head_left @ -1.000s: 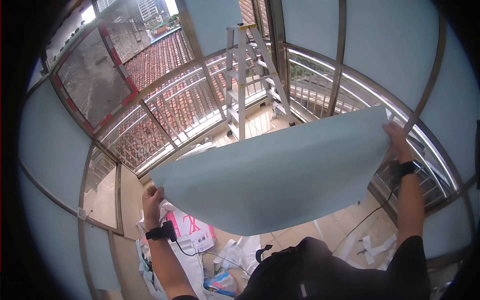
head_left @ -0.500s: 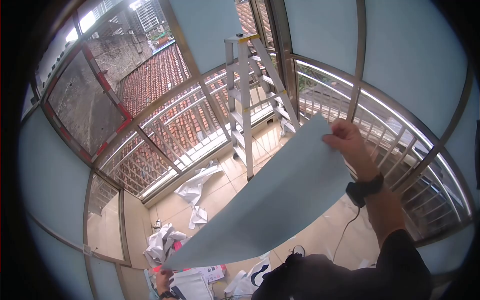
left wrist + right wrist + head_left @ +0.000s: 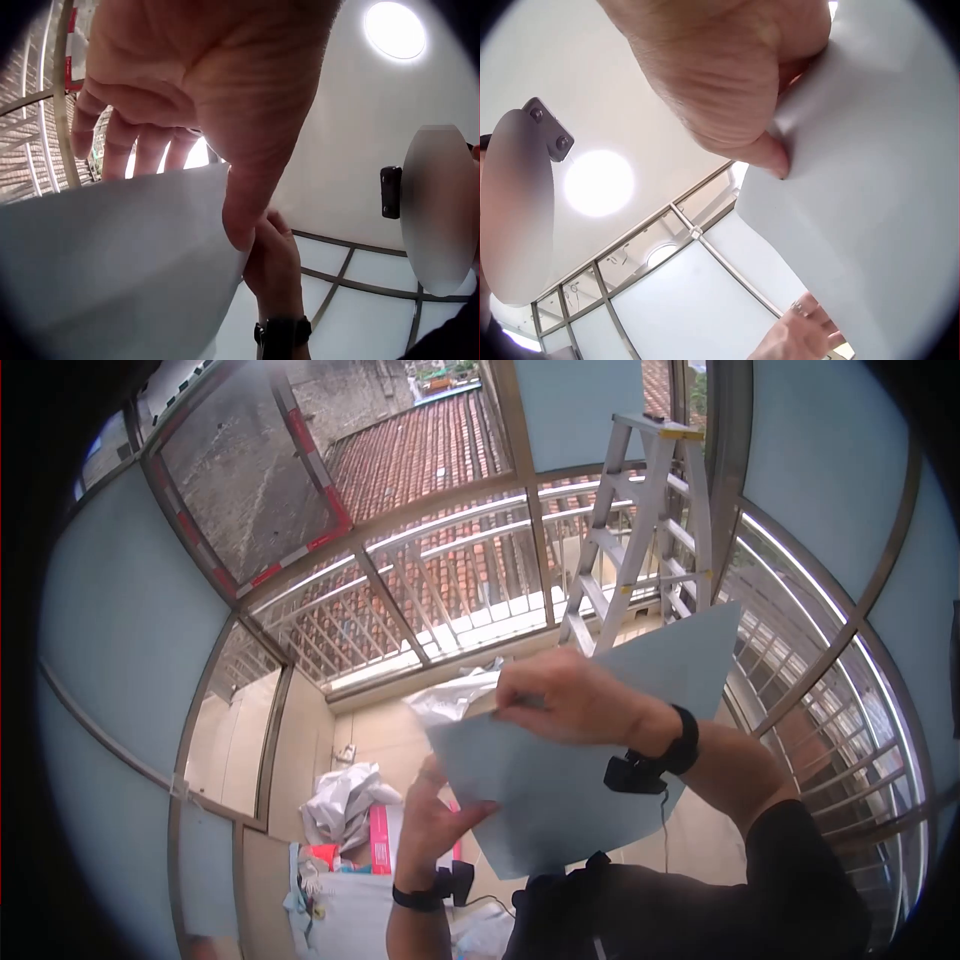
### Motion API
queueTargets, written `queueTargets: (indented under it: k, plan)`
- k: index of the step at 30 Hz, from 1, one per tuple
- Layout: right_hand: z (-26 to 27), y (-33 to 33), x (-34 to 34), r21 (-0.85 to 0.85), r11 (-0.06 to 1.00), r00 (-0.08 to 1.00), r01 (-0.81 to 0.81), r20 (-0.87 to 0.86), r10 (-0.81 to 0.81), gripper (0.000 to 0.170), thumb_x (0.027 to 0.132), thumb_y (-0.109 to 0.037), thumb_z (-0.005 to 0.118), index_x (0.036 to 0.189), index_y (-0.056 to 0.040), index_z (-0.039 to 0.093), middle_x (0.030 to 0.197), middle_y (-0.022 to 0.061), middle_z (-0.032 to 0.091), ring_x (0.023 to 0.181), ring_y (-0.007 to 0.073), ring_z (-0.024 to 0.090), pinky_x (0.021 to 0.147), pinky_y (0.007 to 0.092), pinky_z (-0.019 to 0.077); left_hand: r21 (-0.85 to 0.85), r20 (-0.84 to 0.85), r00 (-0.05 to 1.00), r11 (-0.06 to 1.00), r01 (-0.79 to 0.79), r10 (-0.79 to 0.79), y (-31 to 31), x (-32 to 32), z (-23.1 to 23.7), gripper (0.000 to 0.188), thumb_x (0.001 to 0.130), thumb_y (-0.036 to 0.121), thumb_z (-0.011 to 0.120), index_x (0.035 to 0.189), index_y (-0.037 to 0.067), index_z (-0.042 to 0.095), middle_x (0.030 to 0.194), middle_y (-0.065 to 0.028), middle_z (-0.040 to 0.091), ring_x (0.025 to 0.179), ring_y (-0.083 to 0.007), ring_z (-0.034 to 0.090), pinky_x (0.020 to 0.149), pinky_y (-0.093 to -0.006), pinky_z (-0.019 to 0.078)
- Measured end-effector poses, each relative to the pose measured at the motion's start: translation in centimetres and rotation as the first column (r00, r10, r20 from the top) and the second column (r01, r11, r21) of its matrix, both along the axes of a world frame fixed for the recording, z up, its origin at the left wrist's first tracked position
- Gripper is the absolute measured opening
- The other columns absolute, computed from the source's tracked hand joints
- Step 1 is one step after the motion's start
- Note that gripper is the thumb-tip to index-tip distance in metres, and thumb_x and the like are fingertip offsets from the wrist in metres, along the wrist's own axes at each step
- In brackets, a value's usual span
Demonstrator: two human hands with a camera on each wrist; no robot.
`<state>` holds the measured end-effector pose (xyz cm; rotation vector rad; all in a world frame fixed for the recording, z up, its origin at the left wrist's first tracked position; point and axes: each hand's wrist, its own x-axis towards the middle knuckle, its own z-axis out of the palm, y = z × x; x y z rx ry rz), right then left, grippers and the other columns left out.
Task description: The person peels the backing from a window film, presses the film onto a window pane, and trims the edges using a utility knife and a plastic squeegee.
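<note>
The right hand [image 3: 575, 698] pinches the blue sheet [image 3: 570, 800] near its upper left corner, mid-frame. The left hand [image 3: 432, 828], its grip apart, straddles the sheet's left edge, thumb in front. A ladder [image 3: 643, 510] stands upper right.

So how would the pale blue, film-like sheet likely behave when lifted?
The sheet seems floppy: it puckers where the right hand pinches it. Its edge appears thin, so it is probably light for its size, and could crease if gripped hard.
</note>
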<state>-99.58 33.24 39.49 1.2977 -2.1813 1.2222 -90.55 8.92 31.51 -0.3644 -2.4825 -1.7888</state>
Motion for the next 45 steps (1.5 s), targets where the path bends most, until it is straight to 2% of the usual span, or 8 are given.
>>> queueTargets:
  k: [12,18,21,29,32,36,42,45]
  plan:
    - [-0.5,-5.3,-13.2,-0.01,1.0,0.997,0.029,-0.077,-0.029,0.014,0.085,-0.009,0.067,0.081,-0.005,0.054,0.072,0.0117,0.056,0.071,0.0351,0.059,0.066,0.0432,0.0478,0.289,0.009,1.0,0.957,-0.029,0.027,-3.9,-20.1,0.2,0.026,0.076,-0.004,0.077,0.102,-0.005,0.071,0.091,-0.0082,0.073,0.081,-0.0136,0.067,0.075,-0.0273,0.0541]
    - [-2.6,-6.1,-20.3,-0.056,0.998,0.998,0.038,-0.057,-0.041,0.017,0.083,-0.007,0.065,0.075,-0.0042,0.051,0.067,0.014,0.057,0.068,0.0369,0.061,0.063,0.0457,0.0473,-0.138,0.183,0.974,0.977,0.159,-0.133,-10.0,-29.1,-2.5,0.03,0.079,0.0,0.078,0.106,-0.006,0.068,0.093,-0.0104,0.071,0.086,-0.0181,0.067,0.077,-0.0307,0.0548]
    - [-4.2,-6.2,-24.9,-0.039,0.999,1.0,0.008,0.006,-0.008,0.015,0.08,-0.007,0.067,0.08,-0.0039,0.052,0.072,0.0146,0.058,0.072,0.0376,0.062,0.066,0.0466,0.0485,-0.555,-0.216,0.847,0.775,0.302,-0.485,-11.5,-33.4,-3.1,0.056,0.077,0.048,0.076,0.117,0.01,0.071,0.124,-0.0214,0.067,0.113,-0.0383,0.065,0.098,-0.0562,0.0463]
    - [-3.4,4.9,-39.4,0.068,0.968,0.969,0.242,-0.061,-0.238,0.035,0.08,-0.01,0.075,0.11,-0.0018,0.06,0.121,0.0188,0.062,0.112,0.0363,0.063,0.096,0.0411,0.052,-0.597,-0.239,0.964,0.765,-0.241,0.117,-12.0,-42.0,0.3,0.022,0.087,0.001,0.07,0.109,-0.005,0.07,0.098,-0.0164,0.074,0.088,-0.0256,0.071,0.077,-0.036,0.056]
    - [-1.6,14.3,-46.4,0.074,0.783,0.785,0.617,-0.117,-0.608,0.033,0.081,-0.013,0.077,0.11,0.0002,0.066,0.122,0.0156,0.066,0.113,0.0263,0.065,0.097,0.0363,0.0508,-0.142,-0.096,0.925,0.915,-0.378,0.368,-14.3,-44.9,-0.4,0.025,0.085,0.0,0.074,0.109,-0.008,0.07,0.098,-0.0152,0.074,0.086,-0.024,0.069,0.077,-0.0352,0.0565]
    - [0.4,29.0,-54.9,0.046,0.305,0.308,0.951,-0.21,-0.928,0.039,0.087,-0.035,0.072,0.113,-0.0053,0.069,0.111,0.0106,0.071,0.099,0.023,0.067,0.084,0.036,0.0519,-0.308,-0.159,0.812,0.753,-0.581,0.561,-15.4,-48.1,0.0,0.026,0.085,0.0,0.074,0.109,-0.01,0.07,0.098,-0.0136,0.073,0.084,-0.022,0.067,0.077,-0.0333,0.0567]
    - [1.4,34.0,-62.8,-0.048,-0.258,-0.252,0.965,-0.444,-0.86,0.035,0.078,-0.037,0.071,0.088,-0.0035,0.073,0.07,0.014,0.072,0.065,0.0346,0.069,0.065,0.045,0.0554,-0.397,-0.09,0.806,0.721,-0.568,0.585,-15.9,-56.9,-1.7,0.025,0.09,0.009,0.072,0.108,-0.007,0.071,0.097,-0.0148,0.074,0.082,-0.0232,0.068,0.073,-0.036,0.055]
    - [1.7,34.5,-64.4,0.176,-0.353,-0.293,0.919,-0.292,-0.91,0.042,0.081,-0.04,0.07,0.101,-0.0032,0.07,0.095,0.0159,0.072,0.087,0.0331,0.069,0.077,0.0427,0.0539,-0.43,-0.104,0.889,0.785,-0.445,0.447,-12.9,-62.5,-0.5,0.023,0.092,0.011,0.07,0.108,-0.005,0.071,0.096,-0.0141,0.074,0.082,-0.0232,0.068,0.072,-0.0369,0.0537]
